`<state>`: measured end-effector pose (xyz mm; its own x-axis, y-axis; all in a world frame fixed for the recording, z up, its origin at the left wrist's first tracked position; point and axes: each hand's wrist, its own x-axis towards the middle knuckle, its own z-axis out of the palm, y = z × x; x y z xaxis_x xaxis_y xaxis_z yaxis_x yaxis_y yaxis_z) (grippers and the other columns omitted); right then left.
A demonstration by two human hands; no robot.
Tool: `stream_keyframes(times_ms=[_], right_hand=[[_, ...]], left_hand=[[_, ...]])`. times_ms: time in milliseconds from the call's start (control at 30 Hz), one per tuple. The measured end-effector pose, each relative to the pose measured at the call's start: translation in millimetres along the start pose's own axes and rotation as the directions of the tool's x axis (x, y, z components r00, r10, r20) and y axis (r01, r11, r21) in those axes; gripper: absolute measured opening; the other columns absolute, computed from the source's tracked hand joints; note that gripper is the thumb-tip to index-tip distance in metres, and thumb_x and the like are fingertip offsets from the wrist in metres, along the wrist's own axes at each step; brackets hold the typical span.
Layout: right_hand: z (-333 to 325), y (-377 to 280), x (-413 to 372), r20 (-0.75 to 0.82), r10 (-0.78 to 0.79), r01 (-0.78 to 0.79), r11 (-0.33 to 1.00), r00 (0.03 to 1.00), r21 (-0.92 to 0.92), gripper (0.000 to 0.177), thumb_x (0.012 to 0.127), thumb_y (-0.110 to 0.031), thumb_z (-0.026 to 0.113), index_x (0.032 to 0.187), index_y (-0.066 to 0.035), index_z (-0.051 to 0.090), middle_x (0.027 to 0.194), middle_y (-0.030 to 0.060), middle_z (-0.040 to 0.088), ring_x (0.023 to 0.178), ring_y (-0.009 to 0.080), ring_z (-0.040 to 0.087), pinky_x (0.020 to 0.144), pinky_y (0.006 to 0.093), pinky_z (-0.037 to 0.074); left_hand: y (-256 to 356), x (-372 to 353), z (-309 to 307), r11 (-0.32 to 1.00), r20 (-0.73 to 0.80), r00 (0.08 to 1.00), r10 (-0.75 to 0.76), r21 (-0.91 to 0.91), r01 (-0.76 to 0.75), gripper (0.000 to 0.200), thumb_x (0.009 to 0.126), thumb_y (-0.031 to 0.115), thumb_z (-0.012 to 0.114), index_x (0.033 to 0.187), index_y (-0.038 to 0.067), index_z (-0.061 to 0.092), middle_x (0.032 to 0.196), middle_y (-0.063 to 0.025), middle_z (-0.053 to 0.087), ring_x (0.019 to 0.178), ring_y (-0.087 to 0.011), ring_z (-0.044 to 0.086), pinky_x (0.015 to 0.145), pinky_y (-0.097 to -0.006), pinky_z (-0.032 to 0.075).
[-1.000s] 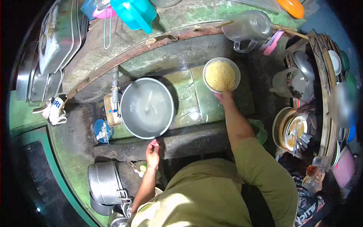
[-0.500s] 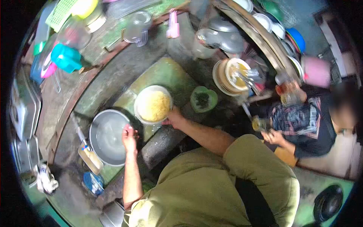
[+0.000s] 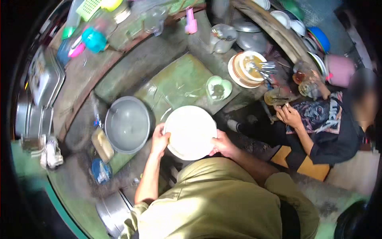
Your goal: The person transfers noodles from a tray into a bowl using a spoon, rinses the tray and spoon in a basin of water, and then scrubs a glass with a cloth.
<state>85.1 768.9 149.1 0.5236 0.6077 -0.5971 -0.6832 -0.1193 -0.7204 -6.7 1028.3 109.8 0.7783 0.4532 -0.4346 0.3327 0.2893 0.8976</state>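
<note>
A round white plate (image 3: 190, 131) is held in front of my body, its surface washed out by glare. My left hand (image 3: 160, 140) grips its left edge, thumb on top, with a small yellowish patch by the thumb that I cannot make out. On the opposite edge, my right hand (image 3: 223, 144) is closed round the rim. Left of my left hand stands a grey basin (image 3: 128, 124) of cloudy water. Beyond the plate, a green heart-shaped dish (image 3: 219, 88) with dark contents sits on the wet green floor tiles (image 3: 175, 77).
A stack of dirty plates (image 3: 235, 75) with cutlery stands at the right. Near it a seated co-worker (image 3: 318, 119) holds a glass (image 3: 276, 96). A soap tray (image 3: 102, 144) and a blue tub (image 3: 101, 171) lie left of the basin. A raised ledge (image 3: 99, 67) curves behind.
Earlier my right hand alone held a bowl with a yellow mass above the tiles. Now both hands hold the white plate nearer my body. My left hand has left the basin's rim.
</note>
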Motion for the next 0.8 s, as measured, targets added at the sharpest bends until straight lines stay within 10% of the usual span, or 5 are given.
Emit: stream_keyframes(times_ms=[200,333,667,767,800], right_hand=[[-30.1,-8.6,-81.4,0.070,-0.239,0.247,0.955,0.969,-0.161,0.050,0.083,0.006,0.037,0.133,0.000,0.032,0.107,0.0179,0.057,0.058,0.0193,0.062,0.039,0.0276,0.053],[-74.0,-0.4,-55.2,0.089,-0.128,0.149,0.945,0.988,-0.290,0.045,0.086,0.001,0.038,0.130,-0.002,0.035,0.098,0.0151,0.059,0.055,0.0158,0.059,0.035,0.0269,0.047],[-116.1,39.8,-115.2,-0.118,-0.102,-0.021,0.663,0.988,-0.749,0.030,0.089,-0.011,0.044,0.116,0.000,0.041,0.087,0.0219,0.062,0.052,0.0250,0.062,0.037,0.0336,0.046],[-126.7,72.3,-76.6,0.072,-0.315,0.218,0.458,0.946,-0.862,0.033,0.086,-0.010,0.044,0.116,0.002,0.043,0.094,0.0268,0.063,0.069,0.0377,0.066,0.054,0.0407,0.052],[-111.0,56.8,-101.3,0.256,-0.630,0.565,0.355,0.733,-0.745,0.036,0.084,-0.007,0.042,0.119,0.003,0.046,0.102,0.0272,0.063,0.091,0.0439,0.064,0.074,0.0434,0.052]], left_hand=[[23.6,-110.6,60.8,0.926,-0.211,0.903,0.374,0.038,-0.375,0.036,0.076,-0.007,0.049,0.111,0.000,0.051,0.105,-0.0078,0.057,0.101,-0.0145,0.054,0.091,-0.0285,0.042],[19.2,-115.6,108.6,0.978,-0.269,0.946,0.179,0.157,-0.141,0.037,0.083,0.000,0.051,0.119,-0.002,0.054,0.108,-0.0095,0.061,0.098,-0.0161,0.057,0.088,-0.0276,0.044],[-109.8,-159.2,143.1,0.973,-0.399,0.889,0.225,0.133,-0.187,0.030,0.092,0.020,0.056,0.112,-0.002,0.060,0.096,-0.0095,0.067,0.089,-0.0146,0.061,0.081,-0.0289,0.048],[-106.9,-172.2,138.4,0.908,-0.454,0.805,0.382,0.347,-0.235,0.029,0.095,0.019,0.051,0.111,-0.003,0.061,0.105,-0.0123,0.066,0.098,-0.0197,0.061,0.087,-0.0316,0.047],[-85.1,-194.0,140.3,0.862,-0.472,0.739,0.481,0.409,-0.300,0.030,0.096,0.019,0.049,0.112,-0.004,0.060,0.108,-0.0129,0.065,0.102,-0.0203,0.060,0.089,-0.0310,0.046]])
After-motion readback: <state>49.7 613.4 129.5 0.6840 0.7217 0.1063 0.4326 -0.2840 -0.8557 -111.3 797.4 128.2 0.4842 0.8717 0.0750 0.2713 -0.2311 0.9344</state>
